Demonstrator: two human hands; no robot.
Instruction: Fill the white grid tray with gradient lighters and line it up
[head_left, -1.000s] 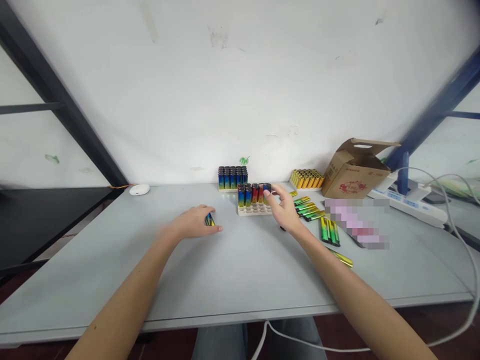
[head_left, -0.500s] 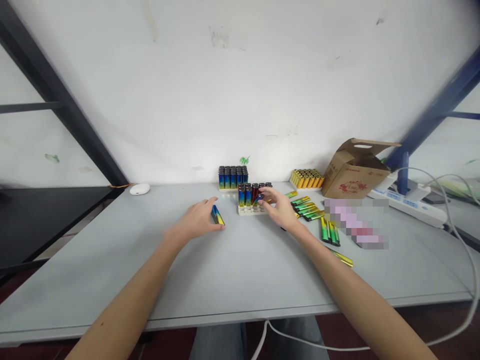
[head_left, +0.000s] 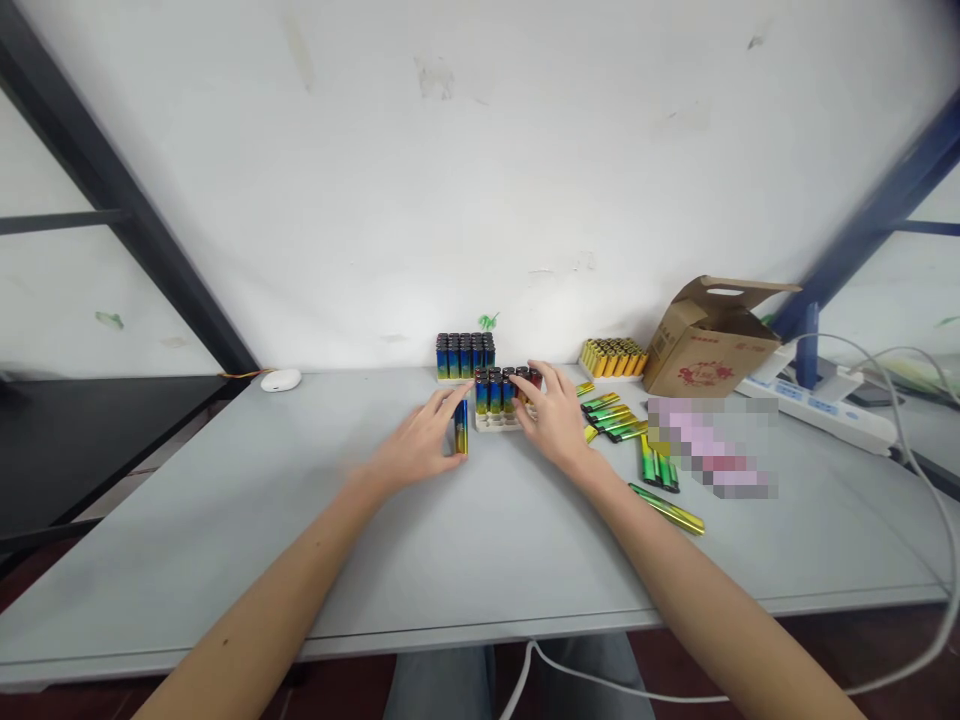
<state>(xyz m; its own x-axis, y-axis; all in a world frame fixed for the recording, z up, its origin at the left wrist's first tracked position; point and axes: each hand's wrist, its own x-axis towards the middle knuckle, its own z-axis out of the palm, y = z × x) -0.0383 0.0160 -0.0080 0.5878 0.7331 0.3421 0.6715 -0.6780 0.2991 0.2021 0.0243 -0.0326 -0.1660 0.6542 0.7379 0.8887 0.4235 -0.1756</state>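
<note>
Head view, near edge: knees (head_left: 442, 685) in denim under the grey desk (head_left: 420, 575), a white cable (head_left: 622, 688) curving across them.
Loose tube: one green-and-gold tube (head_left: 675, 513) lies slantwise beside the right forearm.
Trio: three green tubes (head_left: 660, 465) lie side by side beyond it, black ends toward the person.
Left hand: the left hand (head_left: 420, 440) pinches a blue-and-gold tube (head_left: 461, 430) end to end, thumb at the lower end, fingers at the upper.
Held tube: upright, just left of the front rack (whether its foot rests on the desk, I cannot tell).
Right hand: the right hand (head_left: 555, 415) curves over the right part of the front rack, fingers apart, at the tubes there; whether it pinches one, I cannot tell.
Front rack: a white rack (head_left: 495, 423) bearing upright blue and red tubes (head_left: 495, 392), with bare holes along its near side.
Right of the rack: green tubes (head_left: 619, 418) lying loosely, then a pink patch (head_left: 712, 450) (pixelated, so unreadable).
Far right: a power strip (head_left: 832, 415) and an open brown box (head_left: 705, 350).
Far left: a small white case (head_left: 280, 381).
By the wall: a block of blue tubes (head_left: 465, 358) behind the front rack, and yellow tubes (head_left: 615, 357) beside the box.
</note>
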